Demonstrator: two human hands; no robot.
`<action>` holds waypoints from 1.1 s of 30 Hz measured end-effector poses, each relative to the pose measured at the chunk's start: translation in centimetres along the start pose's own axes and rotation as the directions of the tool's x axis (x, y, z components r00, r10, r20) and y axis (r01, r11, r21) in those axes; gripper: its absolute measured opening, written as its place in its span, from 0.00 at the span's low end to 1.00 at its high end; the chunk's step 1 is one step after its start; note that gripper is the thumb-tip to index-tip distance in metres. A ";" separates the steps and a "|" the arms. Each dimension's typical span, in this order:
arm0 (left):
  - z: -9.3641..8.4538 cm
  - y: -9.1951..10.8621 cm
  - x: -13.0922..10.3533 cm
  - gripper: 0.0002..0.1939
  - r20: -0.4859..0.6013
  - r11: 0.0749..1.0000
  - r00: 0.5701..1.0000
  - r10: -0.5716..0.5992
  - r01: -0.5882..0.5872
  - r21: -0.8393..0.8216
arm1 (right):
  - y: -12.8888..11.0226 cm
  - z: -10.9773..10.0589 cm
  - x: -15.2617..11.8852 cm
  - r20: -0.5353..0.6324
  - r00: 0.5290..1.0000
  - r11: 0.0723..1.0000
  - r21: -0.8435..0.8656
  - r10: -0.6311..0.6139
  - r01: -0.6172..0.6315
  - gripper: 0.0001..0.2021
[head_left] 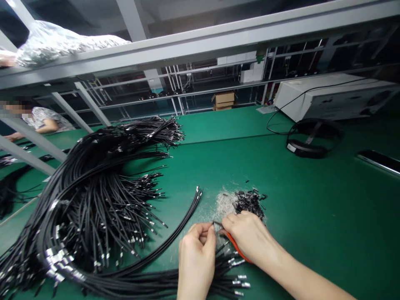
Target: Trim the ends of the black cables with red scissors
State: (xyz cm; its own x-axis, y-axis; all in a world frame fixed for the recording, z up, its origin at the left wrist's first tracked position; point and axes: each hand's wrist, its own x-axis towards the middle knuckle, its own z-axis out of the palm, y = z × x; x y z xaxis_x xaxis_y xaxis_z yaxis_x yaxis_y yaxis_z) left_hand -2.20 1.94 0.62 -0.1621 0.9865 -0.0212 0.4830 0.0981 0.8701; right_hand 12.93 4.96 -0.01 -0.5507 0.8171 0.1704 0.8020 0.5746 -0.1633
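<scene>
My left hand [196,254] is closed in a pinch, thumb against forefinger, on what looks like the dark tip of a black cable; most of it is hidden by the fingers. My right hand [246,233] grips an orange-handled hand tool [238,249], apparently cutters, whose dark jaws meet the left fingertips. Under both hands runs a bundle of black cables [150,285] with bright metallic ends. Just beyond the right hand lies a pile of short black pieces [250,202], beside a heap of fine pale strands [225,204].
A large mass of black cables [103,183] covers the left of the green table [300,200]. To the right are a black ring-shaped headband [308,148], a phone [379,161] and a white box-shaped machine [325,98]. A plastic bag [62,43] rests on the overhead rail. Another person [46,118] sits far left.
</scene>
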 end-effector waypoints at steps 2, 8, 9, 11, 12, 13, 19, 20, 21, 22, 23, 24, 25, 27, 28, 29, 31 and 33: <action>0.0 0.0 0.2 0.15 0.017 1.000 1.000 -0.020 0.020 -0.013 | 0.1 -0.1 -0.1 0.003 1.000 1.000 0.025 0.015 -0.015 0.07; -0.6 -0.1 0.4 0.16 0.058 0.999 0.998 -0.015 0.017 -0.036 | 1.1 -0.1 -0.2 -0.089 0.962 0.940 0.251 0.260 -0.231 0.12; -0.7 -0.2 0.4 0.17 0.066 0.999 0.998 -0.013 0.016 -0.046 | 1.1 -0.1 -0.2 -0.073 0.950 0.894 0.366 0.302 -0.256 0.13; -0.8 -0.3 0.2 0.17 0.090 0.997 0.996 -0.004 0.011 -0.076 | 0.9 -0.1 -0.1 0.012 0.943 0.735 0.623 0.332 -0.267 0.14; -0.8 -0.4 0.1 0.17 0.109 0.996 0.994 -0.001 0.011 -0.091 | 0.8 -0.1 -0.1 0.060 0.946 0.630 0.732 0.318 -0.259 0.14; -0.8 -0.4 0.0 0.16 0.125 0.995 0.992 0.002 0.010 -0.101 | 0.6 0.0 -0.1 0.098 0.950 0.525 0.814 0.296 -0.248 0.14; -1.0 -0.3 -1.1 0.10 0.001 0.996 0.996 0.093 -0.093 -0.015 | 0.0 0.1 -0.2 0.135 0.941 0.244 0.945 0.311 -0.216 0.11; -1.1 -0.2 -1.3 0.10 -0.016 0.994 0.994 0.104 -0.104 -0.008 | 0.0 -0.1 -0.2 0.129 0.937 0.214 0.955 0.325 -0.206 0.11; -1.1 0.0 -1.4 0.10 -0.025 0.994 0.994 0.105 -0.105 -0.016 | 0.1 -0.3 -0.1 0.128 0.939 0.177 0.965 0.320 -0.192 0.12; -1.2 0.1 -1.5 0.10 -0.024 0.994 0.995 0.096 -0.097 -0.041 | 0.1 -0.5 -0.1 0.129 0.946 0.135 0.975 0.297 -0.175 0.15; -1.2 0.2 -1.6 0.11 -0.018 0.993 0.996 0.082 -0.083 -0.078 | 0.1 -0.7 -0.1 0.131 0.957 0.096 0.982 0.258 -0.160 0.16; -1.2 0.3 -1.7 0.11 -0.008 0.990 0.998 0.065 -0.065 -0.123 | 0.0 -0.9 -0.1 0.134 0.968 0.067 0.986 0.214 -0.152 0.16; -1.1 0.4 -1.7 0.12 0.003 0.984 0.999 0.043 -0.041 -0.172 | -0.1 -1.0 -0.1 0.140 0.974 0.049 0.987 0.176 -0.151 0.14; -1.0 0.6 -1.9 0.12 0.033 0.967 0.999 -0.010 0.018 -0.255 | -0.4 -0.9 -0.2 0.165 0.973 0.030 0.985 0.160 -0.172 0.12; -0.9 0.6 -1.9 0.12 0.045 0.958 0.998 -0.032 0.043 -0.283 | -0.6 -0.8 -0.2 0.183 0.967 0.021 0.982 0.178 -0.189 0.12; -0.8 0.6 -2.0 0.13 0.050 0.953 0.998 -0.046 0.059 -0.298 | -0.8 -0.6 -0.2 0.201 0.959 0.011 0.978 0.201 -0.207 0.13; -0.6 0.4 -2.1 0.12 0.031 0.957 0.999 -0.033 0.041 -0.287 | -1.2 -0.2 -0.3 0.219 0.941 -0.006 0.974 0.259 -0.225 0.14; -0.5 0.2 -2.2 0.11 -0.010 0.971 0.999 0.037 -0.039 -0.234 | -1.6 0.1 -0.3 0.217 0.926 -0.003 0.974 0.308 -0.228 0.14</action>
State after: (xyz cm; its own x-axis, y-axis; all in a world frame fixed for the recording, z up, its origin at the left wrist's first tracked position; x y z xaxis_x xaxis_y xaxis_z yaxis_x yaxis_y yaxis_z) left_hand -2.13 -0.29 1.07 -0.1529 0.9881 0.0162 0.2739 0.0266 0.9614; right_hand 11.83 3.80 0.10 -0.3129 0.9441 -0.1038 -0.1026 -0.1422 -0.9845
